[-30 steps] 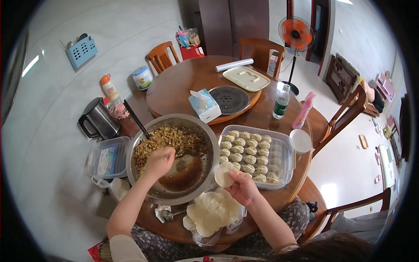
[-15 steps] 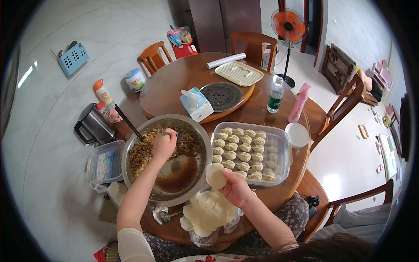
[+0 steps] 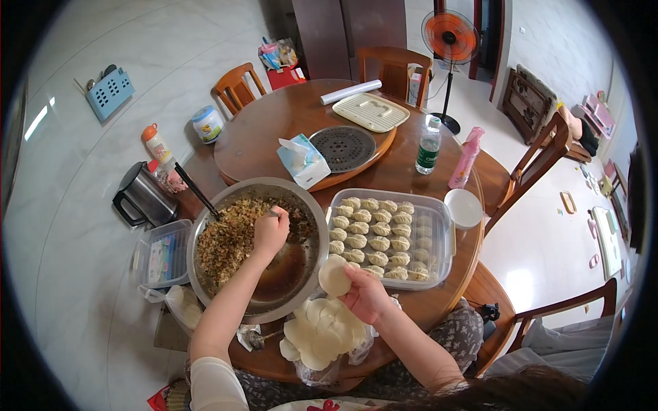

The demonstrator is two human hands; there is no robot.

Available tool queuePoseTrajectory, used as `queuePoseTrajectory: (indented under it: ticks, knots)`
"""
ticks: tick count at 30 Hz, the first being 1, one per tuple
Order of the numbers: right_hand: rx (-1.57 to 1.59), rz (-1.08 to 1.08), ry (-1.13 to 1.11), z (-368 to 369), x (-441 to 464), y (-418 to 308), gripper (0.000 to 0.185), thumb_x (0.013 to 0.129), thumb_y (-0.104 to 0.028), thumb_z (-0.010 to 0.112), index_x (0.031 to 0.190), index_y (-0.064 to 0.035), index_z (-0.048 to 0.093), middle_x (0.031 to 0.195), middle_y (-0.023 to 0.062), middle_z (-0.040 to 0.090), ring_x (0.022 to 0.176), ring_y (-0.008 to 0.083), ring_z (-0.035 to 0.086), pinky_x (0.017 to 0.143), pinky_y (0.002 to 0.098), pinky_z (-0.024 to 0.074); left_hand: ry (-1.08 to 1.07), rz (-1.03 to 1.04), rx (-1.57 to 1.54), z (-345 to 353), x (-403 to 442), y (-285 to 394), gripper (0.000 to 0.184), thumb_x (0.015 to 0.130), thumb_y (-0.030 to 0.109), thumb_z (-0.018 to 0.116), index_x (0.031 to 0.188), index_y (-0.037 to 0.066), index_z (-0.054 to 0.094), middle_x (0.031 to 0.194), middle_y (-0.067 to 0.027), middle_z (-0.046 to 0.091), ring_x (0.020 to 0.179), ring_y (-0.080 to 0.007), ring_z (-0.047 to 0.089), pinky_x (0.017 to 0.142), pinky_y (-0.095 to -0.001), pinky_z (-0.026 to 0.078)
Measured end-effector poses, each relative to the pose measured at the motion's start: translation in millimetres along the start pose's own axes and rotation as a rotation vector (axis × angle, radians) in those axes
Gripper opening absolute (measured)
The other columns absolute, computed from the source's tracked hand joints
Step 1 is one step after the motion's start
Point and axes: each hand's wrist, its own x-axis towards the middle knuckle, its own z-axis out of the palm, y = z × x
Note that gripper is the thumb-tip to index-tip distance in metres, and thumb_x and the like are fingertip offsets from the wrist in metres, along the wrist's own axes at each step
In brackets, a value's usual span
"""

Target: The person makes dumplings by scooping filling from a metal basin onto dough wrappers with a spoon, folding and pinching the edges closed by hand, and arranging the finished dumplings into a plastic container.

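I have both hands in my view, over a round wooden desk. The left hand [image 3: 271, 235] is above the far right part of a wide metal bowl [image 3: 312, 264], its fingers curled closed around a utensil whose shape I cannot make out, since the fist hides most of it. Chopped filling [image 3: 229, 236] is heaped in the left and far parts of that bowl, and brown liquid [image 3: 274, 279] shows in the near right part. Dark chopsticks [image 3: 196, 190] lean over the far left rim with their lower ends in the filling.

I see the right hand [image 3: 364, 296] pinching one round wrapper [image 3: 333, 276] by its right edge, thumb and fingers pressed together on it. The wrapper is held up just right of the bowl, in front of the near left corner of a clear plastic container [image 3: 444, 236]. In that container I find pleated dumplings [image 3: 379, 243] in rows. Nearer to me, below the right hand, a loose pile of wrappers [image 3: 322, 333] lies on plastic at the desk's near edge.

A white dish [image 3: 465, 209] sits just right of the container, with a clear bottle [image 3: 428, 147] and a pink bottle [image 3: 466, 161] beyond. Farther off I have a tissue box [image 3: 306, 164] beside a dark perforated disc [image 3: 343, 148].
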Motion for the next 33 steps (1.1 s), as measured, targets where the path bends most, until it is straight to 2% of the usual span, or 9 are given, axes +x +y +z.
queuePoseTrajectory:
  ticks: [2, 5, 8, 11, 17, 20, 26, 33]
  knots:
    - [0.014, -0.008, -0.002, 1, 0, -1, 0.026, 0.089, -0.018, 0.042, 0.108, -0.0018, 0.047, 0.104, 0.0065, 0.055, 0.093, 0.0155, 0.055, 0.083, 0.0288, 0.0450, -0.031, -0.143, -0.174, -5, -5, 13, 0.015, 0.083, 0.014, 0.047, 0.077, 0.001, 0.052, 0.060, -0.0100, 0.058, 0.052, -0.0193, 0.058, 0.050, -0.0311, 0.046]
    - [0.034, -0.018, -0.033, 0, 1, -1, 0.027, 0.090, -0.018, 0.040, 0.111, -0.0016, 0.044, 0.106, 0.0067, 0.053, 0.095, 0.0152, 0.053, 0.083, 0.0290, 0.0448, -0.019, -0.206, -0.254, -8, -9, 13, 0.018, 0.084, 0.014, 0.046, 0.077, -0.001, 0.051, 0.060, -0.0069, 0.058, 0.052, -0.0129, 0.058, 0.050, -0.0266, 0.047]
    - [0.026, -0.004, -0.018, 0, 1, 0, 0.027, 0.089, -0.018, 0.040, 0.112, -0.0022, 0.044, 0.107, 0.0067, 0.053, 0.096, 0.0154, 0.053, 0.083, 0.0287, 0.0446, 0.057, -0.359, -0.373, -10, -6, 6, 0.017, 0.083, 0.013, 0.046, 0.075, -0.001, 0.051, 0.062, -0.0086, 0.058, 0.052, -0.0139, 0.057, 0.050, -0.0259, 0.047]
    - [0.016, 0.004, 0.004, 1, 0, 0, 0.027, 0.089, -0.018, 0.041, 0.111, -0.0032, 0.046, 0.106, 0.0066, 0.054, 0.095, 0.0159, 0.054, 0.084, 0.0285, 0.0444, 0.114, -0.518, -0.656, -13, -2, -5, 0.014, 0.083, 0.012, 0.047, 0.076, 0.000, 0.051, 0.064, -0.0092, 0.058, 0.052, -0.0141, 0.057, 0.050, -0.0245, 0.047]
    - [0.017, -0.006, -0.009, -1, 2, 1, 0.028, 0.089, -0.019, 0.041, 0.112, -0.0031, 0.045, 0.106, 0.0066, 0.054, 0.095, 0.0157, 0.054, 0.084, 0.0285, 0.0444, 0.144, -0.535, -0.754, -12, -2, -11, 0.012, 0.084, 0.012, 0.047, 0.082, 0.001, 0.050, 0.067, -0.0087, 0.056, 0.055, -0.0142, 0.057, 0.053, -0.0230, 0.048]
    - [0.023, -0.008, -0.003, -2, 2, 1, 0.028, 0.089, -0.019, 0.041, 0.112, -0.0034, 0.045, 0.106, 0.0064, 0.054, 0.095, 0.0155, 0.054, 0.085, 0.0283, 0.0441, 0.145, -0.471, -0.824, -13, -5, -14, 0.012, 0.085, 0.012, 0.048, 0.083, 0.001, 0.050, 0.070, -0.0086, 0.056, 0.059, -0.0146, 0.057, 0.057, -0.0236, 0.050]
    - [0.030, -0.007, 0.007, 0, 1, 0, 0.028, 0.089, -0.020, 0.040, 0.111, -0.0036, 0.045, 0.106, 0.0061, 0.053, 0.095, 0.0153, 0.054, 0.084, 0.0281, 0.0443, 0.152, -0.513, -1.056, -19, -10, -28, 0.013, 0.086, 0.013, 0.049, 0.085, 0.000, 0.051, 0.073, -0.0095, 0.057, 0.068, -0.0158, 0.058, 0.064, -0.0251, 0.051]
    - [0.128, -0.014, 0.085, 2, 1, -3, 0.026, 0.089, -0.020, 0.039, 0.109, -0.0030, 0.045, 0.104, 0.0071, 0.053, 0.094, 0.0160, 0.054, 0.083, 0.0282, 0.0441, 0.127, -0.543, -1.164, -38, -28, -7, 0.012, 0.086, 0.012, 0.047, 0.087, 0.000, 0.051, 0.074, -0.0097, 0.057, 0.067, -0.0158, 0.058, 0.066, -0.0260, 0.051]
